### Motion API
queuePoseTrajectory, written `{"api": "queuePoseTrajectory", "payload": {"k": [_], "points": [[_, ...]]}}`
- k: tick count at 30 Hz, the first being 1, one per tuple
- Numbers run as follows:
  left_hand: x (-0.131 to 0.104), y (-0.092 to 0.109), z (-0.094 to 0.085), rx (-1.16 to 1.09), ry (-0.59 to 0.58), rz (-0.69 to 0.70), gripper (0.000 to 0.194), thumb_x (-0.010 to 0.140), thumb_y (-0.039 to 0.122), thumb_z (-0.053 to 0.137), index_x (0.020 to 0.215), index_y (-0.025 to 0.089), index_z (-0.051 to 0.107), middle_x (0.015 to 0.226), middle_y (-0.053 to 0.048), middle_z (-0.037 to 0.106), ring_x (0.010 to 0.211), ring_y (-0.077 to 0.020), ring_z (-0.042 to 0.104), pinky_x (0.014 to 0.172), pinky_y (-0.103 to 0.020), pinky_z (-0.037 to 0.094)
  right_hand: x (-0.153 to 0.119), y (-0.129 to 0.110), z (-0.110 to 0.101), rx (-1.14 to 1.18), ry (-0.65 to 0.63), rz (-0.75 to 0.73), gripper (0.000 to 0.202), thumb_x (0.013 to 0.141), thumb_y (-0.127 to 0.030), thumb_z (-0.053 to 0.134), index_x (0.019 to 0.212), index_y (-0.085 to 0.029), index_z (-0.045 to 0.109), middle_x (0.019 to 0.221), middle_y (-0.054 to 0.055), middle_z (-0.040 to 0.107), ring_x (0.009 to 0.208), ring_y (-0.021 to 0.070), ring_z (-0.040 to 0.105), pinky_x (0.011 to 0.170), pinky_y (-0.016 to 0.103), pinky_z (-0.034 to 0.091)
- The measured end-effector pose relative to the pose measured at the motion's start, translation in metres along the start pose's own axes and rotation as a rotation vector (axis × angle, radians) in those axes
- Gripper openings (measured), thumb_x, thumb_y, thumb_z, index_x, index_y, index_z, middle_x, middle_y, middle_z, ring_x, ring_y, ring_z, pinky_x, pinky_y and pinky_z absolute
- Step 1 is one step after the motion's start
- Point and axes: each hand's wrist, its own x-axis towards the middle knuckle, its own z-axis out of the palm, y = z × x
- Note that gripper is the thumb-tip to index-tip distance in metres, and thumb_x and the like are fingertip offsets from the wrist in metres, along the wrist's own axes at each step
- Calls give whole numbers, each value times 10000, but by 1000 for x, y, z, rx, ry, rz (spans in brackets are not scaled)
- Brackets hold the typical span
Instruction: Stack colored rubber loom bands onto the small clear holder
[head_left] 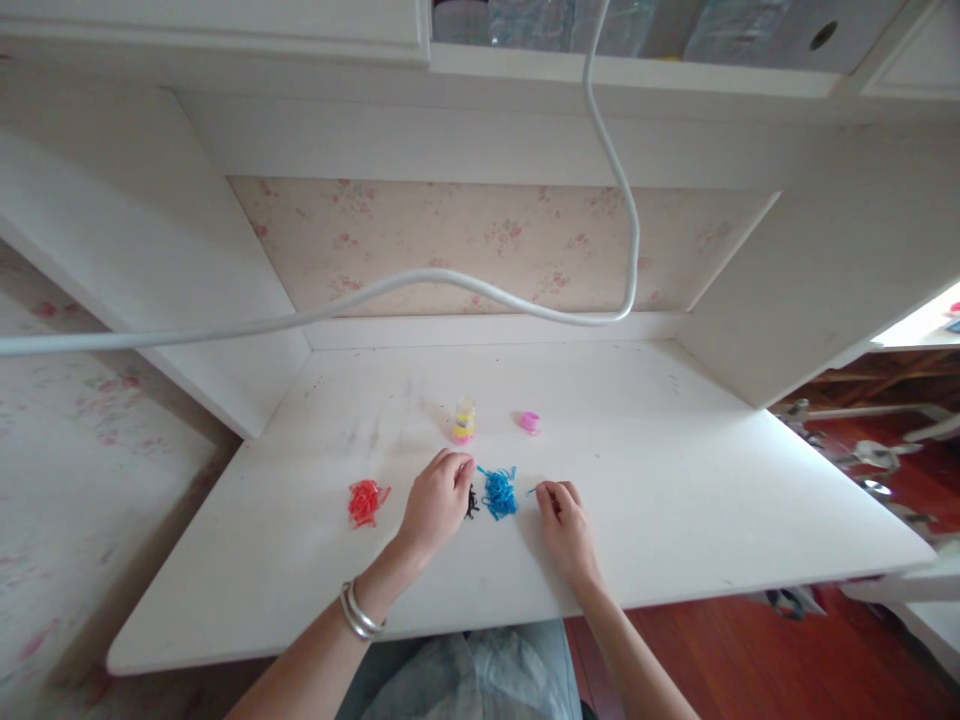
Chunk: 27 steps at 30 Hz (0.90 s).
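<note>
The blue loom-band pile [500, 495] lies between our left hand [439, 497], nearer, its grip unclear, and our right hand [566, 525], pinching 1 blue band [531, 491].

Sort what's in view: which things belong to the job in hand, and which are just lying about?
Probably the job: thin piece at right hand; blue pile; black pile by left hand; red pile; small container; pink ring-shaped piece.

Probably incidental: white cable; worn bangles.
</note>
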Motion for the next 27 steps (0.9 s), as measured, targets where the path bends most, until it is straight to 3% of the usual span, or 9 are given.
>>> {"api": "queuePoseTrajectory", "payload": {"k": [9, 16, 27], "points": [[57, -7, -34, -95, 165, -1, 252, 908, 342, 465, 893, 179, 656, 823, -27, 637, 735, -135, 573, 701, -246, 435, -3, -1, 0, -16, -11, 29, 363, 915, -474, 373, 869, -215, 624, 929, 44, 604, 758, 166, 579, 704, 288, 432], [86, -21, -31, 1, 168, 25, 259, 900, 326, 460, 873, 190, 679, 816, -32, 656, 740, -147, 588, 713, -260, 438, -3, -1, -1, -12, -10, 37, 355, 909, -474, 379, 874, -221, 626, 943, 35, 607, 753, 155, 581, 720, 282, 435], [93, -21, -24, 66, 106, 41, 256, 896, 309, 453, 927, 209, 686, 881, -38, 668, 797, -157, 602, 753, -259, 454, -3, 1, 1, -6, -5, 34, 375, 908, -482, 374, 872, -212, 631, 935, 49, 604, 742, 162, 570, 710, 292, 437]]}}
